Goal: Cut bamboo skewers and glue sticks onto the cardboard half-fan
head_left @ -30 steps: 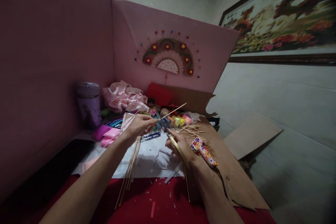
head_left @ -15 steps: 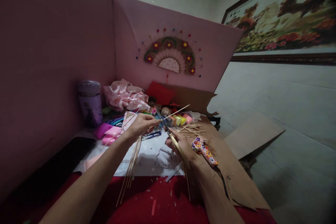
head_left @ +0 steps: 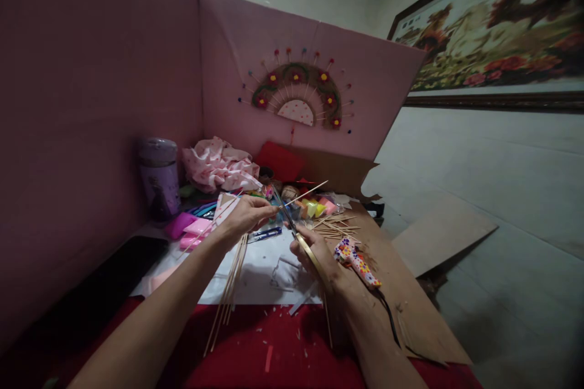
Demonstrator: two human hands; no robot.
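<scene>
While in left hand (head_left: 246, 216), skewer (head_left: 306, 192) at scissors (head_left: 302, 244); purple flask (head_left: 159, 181) lidded

Matt wooden skewer (head_left: 305, 192), metal scissors (head_left: 292, 228)

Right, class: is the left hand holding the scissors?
No, the left hand pinches a thin wooden stick, while the right hand holds the scissors.
</scene>
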